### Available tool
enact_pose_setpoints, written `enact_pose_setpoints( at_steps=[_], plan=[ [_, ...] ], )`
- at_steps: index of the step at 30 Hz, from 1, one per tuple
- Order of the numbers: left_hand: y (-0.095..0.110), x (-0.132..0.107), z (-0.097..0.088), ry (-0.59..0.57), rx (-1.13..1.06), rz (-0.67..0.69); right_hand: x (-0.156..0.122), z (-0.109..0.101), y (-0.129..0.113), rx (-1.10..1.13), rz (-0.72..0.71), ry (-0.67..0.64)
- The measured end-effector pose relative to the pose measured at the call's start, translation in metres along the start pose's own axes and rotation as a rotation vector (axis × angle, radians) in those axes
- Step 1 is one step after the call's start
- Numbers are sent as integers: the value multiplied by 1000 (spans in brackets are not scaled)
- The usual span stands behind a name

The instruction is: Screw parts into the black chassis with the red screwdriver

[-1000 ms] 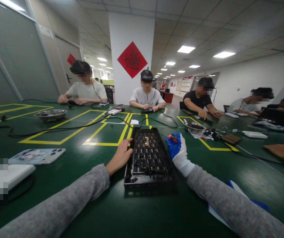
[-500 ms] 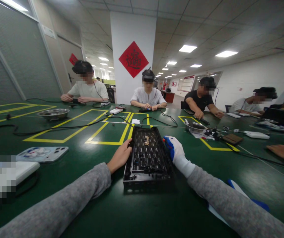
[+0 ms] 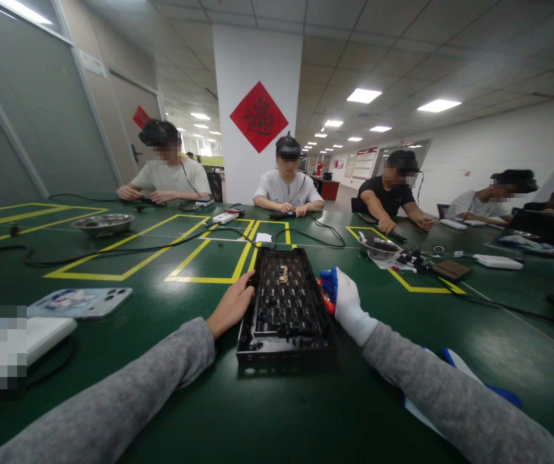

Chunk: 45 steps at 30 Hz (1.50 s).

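A black perforated tray-like case (image 3: 286, 306) lies flat on the green table (image 3: 209, 399) in front of me, with a small tan part (image 3: 283, 274) near its far end. My bare left hand (image 3: 232, 306) rests against the case's left edge, fingers curled along the rim. My right hand (image 3: 344, 296), in a white glove with blue fingertips, sits at the case's right edge and is closed on a small red-handled tool (image 3: 325, 301).
A phone (image 3: 80, 301) and a white box lie at my left. A loose blue-and-white glove (image 3: 455, 374) lies under my right forearm. Black cables (image 3: 127, 250), metal bowls (image 3: 103, 223) (image 3: 379, 247) and small parts lie farther out. Several people sit along the far side.
My right hand has come down from a raised position to the case's right edge with the red tool. The left hand stays on the left rim. The view shifted slightly.
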<state>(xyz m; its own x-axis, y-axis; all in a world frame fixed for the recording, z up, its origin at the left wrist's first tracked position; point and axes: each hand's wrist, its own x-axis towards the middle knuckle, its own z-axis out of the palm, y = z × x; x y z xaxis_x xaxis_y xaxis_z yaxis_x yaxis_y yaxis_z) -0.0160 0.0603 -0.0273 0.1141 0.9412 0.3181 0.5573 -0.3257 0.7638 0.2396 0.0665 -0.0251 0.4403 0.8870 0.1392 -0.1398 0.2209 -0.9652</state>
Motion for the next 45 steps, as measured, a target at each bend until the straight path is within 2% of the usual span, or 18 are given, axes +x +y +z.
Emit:
enact_pose_setpoints(
  at_steps=[6, 11, 14, 17, 20, 24, 28, 31, 34, 37, 40, 45],
  plan=[
    [-1, 3, 1, 12, -3, 20, 11, 1, -12, 11, -22, 207],
    [-1, 5, 2, 20, 0, 33, 15, 4, -26, -161, -115, 184],
    [-2, 5, 2, 24, -4, 29, 15, 10, -35, -355, -210, 96],
    [-2, 5, 3, 25, -1, 28, 15, 27, -45, -593, -297, -98],
    [-3, 4, 3, 18, 8, 30, 16, 53, -51, -834, -342, -295],
    [-4, 4, 3, 18, 8, 30, 20, 85, -48, -1094, -352, -405],
    [-5, 5, 2, 16, -7, 37, 22, 98, -48, -1198, -372, -501],
    [-6, 7, 3, 18, -24, 29, 11, 93, -62, -1150, -440, -616],
    [-6, 9, 3, 16, -38, 29, -16, 76, -78, -1037, -514, -788],
    [-4, 10, 4, 24, -24, 43, -48, 54, -87, -774, -627, -1091],
    [-1, 11, 4, 24, -5, 47, -68, 37, -84, -696, -733, -1115],
    [0, 11, 3, 25, 20, 43, -75, 27, -76, -725, -824, -1120]
  ],
)
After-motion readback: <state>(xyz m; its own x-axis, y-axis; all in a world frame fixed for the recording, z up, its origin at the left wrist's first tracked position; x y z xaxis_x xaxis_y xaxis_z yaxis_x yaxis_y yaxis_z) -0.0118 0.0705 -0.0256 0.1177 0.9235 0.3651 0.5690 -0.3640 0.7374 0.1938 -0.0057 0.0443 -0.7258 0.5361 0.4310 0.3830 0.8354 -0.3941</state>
